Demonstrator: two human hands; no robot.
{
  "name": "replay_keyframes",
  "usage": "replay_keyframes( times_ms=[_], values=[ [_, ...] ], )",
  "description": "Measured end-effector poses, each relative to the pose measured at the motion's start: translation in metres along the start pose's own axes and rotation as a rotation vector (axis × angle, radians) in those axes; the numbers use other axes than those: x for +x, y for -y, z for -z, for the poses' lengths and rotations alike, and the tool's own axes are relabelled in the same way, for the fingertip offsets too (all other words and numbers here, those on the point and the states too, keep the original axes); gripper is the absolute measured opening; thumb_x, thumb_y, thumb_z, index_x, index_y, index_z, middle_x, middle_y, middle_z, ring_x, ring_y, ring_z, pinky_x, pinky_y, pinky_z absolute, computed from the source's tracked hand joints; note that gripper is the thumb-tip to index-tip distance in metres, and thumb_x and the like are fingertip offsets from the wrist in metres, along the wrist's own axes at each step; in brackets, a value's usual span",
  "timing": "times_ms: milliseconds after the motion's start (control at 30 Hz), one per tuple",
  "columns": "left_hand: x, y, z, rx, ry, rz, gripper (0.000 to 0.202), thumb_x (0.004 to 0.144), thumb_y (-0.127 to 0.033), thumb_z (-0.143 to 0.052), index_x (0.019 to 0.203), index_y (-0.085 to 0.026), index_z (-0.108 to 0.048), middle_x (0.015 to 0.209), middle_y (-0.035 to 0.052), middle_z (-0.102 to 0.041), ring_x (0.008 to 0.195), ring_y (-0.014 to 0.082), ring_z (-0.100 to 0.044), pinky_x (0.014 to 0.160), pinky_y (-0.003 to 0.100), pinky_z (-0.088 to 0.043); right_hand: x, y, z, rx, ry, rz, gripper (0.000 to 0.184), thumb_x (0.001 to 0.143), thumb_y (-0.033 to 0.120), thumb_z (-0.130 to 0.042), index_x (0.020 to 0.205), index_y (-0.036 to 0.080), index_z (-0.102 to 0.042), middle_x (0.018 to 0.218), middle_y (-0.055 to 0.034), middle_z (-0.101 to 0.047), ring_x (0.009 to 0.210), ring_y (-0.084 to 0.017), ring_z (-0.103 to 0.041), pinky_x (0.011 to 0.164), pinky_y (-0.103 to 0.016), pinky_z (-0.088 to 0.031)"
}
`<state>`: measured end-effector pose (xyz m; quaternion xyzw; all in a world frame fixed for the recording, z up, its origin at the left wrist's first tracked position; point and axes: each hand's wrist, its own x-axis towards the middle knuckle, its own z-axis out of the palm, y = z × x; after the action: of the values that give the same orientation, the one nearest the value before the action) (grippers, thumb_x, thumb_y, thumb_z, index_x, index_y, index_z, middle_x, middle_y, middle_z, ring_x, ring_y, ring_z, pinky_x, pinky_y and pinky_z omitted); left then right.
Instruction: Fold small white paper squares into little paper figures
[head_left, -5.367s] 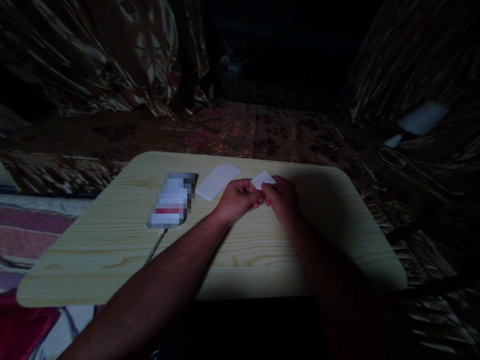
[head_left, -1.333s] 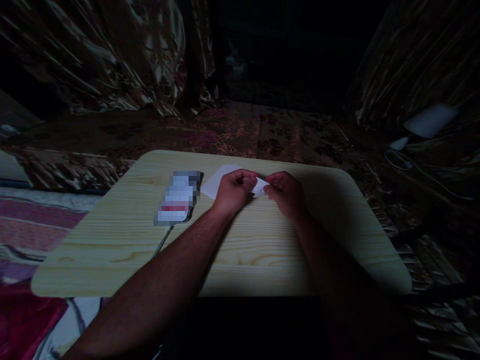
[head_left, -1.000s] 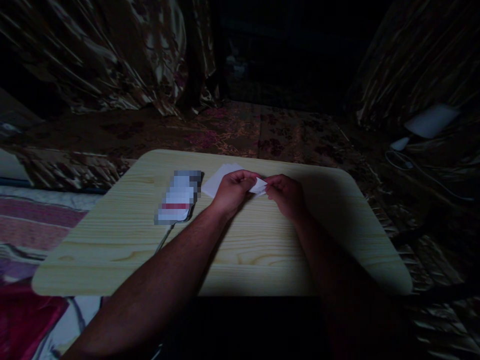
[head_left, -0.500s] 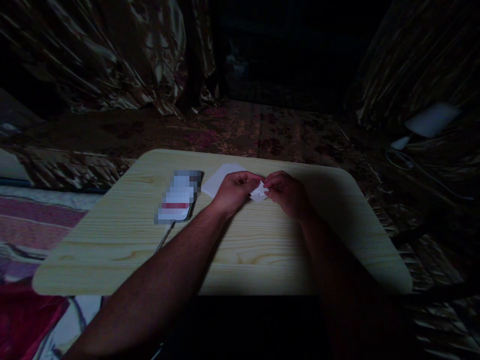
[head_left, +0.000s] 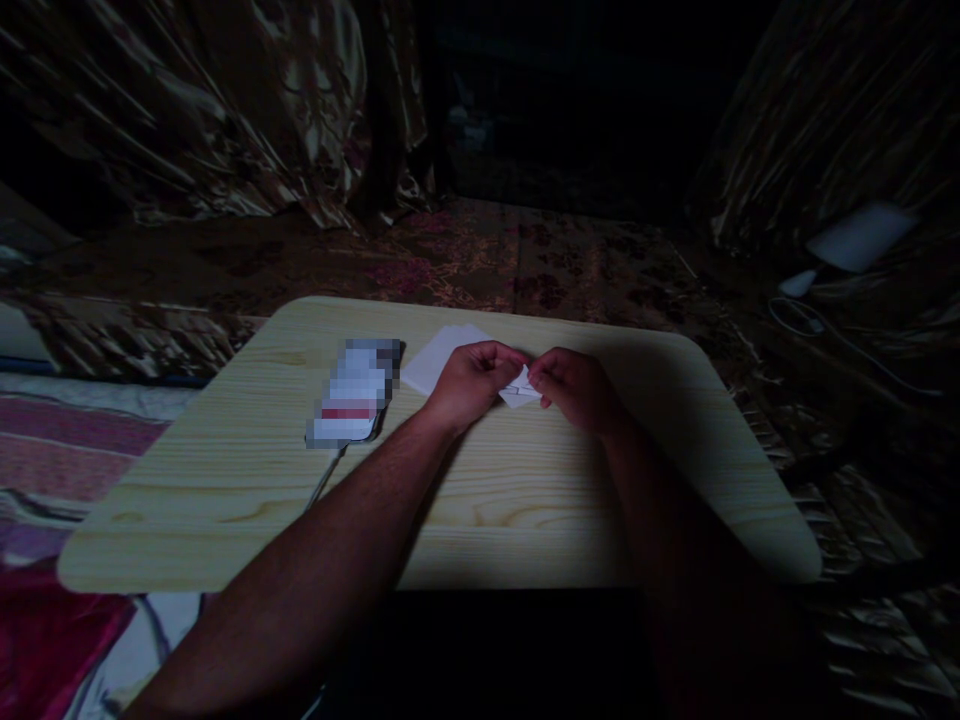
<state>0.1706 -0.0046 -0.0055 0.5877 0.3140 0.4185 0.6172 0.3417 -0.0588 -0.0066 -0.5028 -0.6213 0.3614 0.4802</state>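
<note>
Between my two hands is a small folded piece of white paper (head_left: 519, 392), with creases or lines showing on it. My left hand (head_left: 474, 382) pinches its left side, thumb and fingers together. On the right side, the bent fingers of my right hand (head_left: 574, 385) close on the paper near its upper corner. Part of the paper is hidden by my fingers. Behind my left hand lie several white paper sheets (head_left: 435, 358), slightly fanned on the table (head_left: 510, 510).
A phone (head_left: 354, 390) with a cable (head_left: 326, 478) lies left of my left forearm. Patterned cloth (head_left: 480, 250) covers the surface beyond the table. At the right stands a white lamp (head_left: 862, 237). Curtains (head_left: 300, 100) hang behind, and striped bedding (head_left: 75, 450) is on the left.
My right hand has shifted slightly and its fingers have curled lower over the paper's right edge. The paper's creases show more clearly. My left hand has hardly moved.
</note>
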Motion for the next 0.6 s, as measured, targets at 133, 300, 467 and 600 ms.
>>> replay_keyframes(
  times_ms=[133,300,467,600],
  values=[
    [-0.0001,-0.0003,-0.0012,0.014,-0.007,0.002,0.026,0.070,-0.034,-0.075,0.084,-0.013,-0.072,0.070,0.0035,-0.068,0.058,0.0103,-0.056,0.056,0.022,-0.043,0.0002,-0.0007,-0.0017,-0.030,-0.043,-0.023,0.018,0.081,0.037,-0.064,0.080,0.019,-0.062,0.069,0.0004,-0.063,0.054,-0.011,-0.058,0.048,-0.023,-0.048],
    [-0.0006,-0.0008,-0.0036,0.009,-0.029,0.030,0.023,0.067,-0.029,-0.076,0.083,-0.013,-0.071,0.068,0.0024,-0.067,0.054,0.0095,-0.055,0.051,0.021,-0.041,0.0009,-0.0009,-0.0031,-0.067,-0.083,-0.024,0.018,0.081,0.038,-0.063,0.079,0.020,-0.061,0.066,0.0007,-0.062,0.055,-0.012,-0.057,0.046,-0.023,-0.047],
    [-0.0002,0.0013,-0.0048,0.020,-0.052,0.029,0.019,0.063,-0.022,-0.076,0.079,-0.013,-0.070,0.068,0.0014,-0.066,0.054,0.0086,-0.054,0.052,0.020,-0.041,0.0010,-0.0019,-0.0059,-0.091,-0.117,-0.028,0.017,0.081,0.037,-0.063,0.078,0.020,-0.061,0.063,0.0014,-0.061,0.054,-0.013,-0.056,0.046,-0.023,-0.046],
    [0.0000,0.0030,-0.0049,0.039,-0.067,0.016,0.018,0.063,-0.021,-0.075,0.078,-0.013,-0.070,0.068,0.0012,-0.066,0.055,0.0088,-0.054,0.052,0.020,-0.041,0.0009,-0.0032,-0.0073,-0.109,-0.141,-0.027,0.017,0.080,0.038,-0.063,0.078,0.021,-0.061,0.064,0.0016,-0.061,0.054,-0.013,-0.056,0.047,-0.023,-0.044]
  ],
)
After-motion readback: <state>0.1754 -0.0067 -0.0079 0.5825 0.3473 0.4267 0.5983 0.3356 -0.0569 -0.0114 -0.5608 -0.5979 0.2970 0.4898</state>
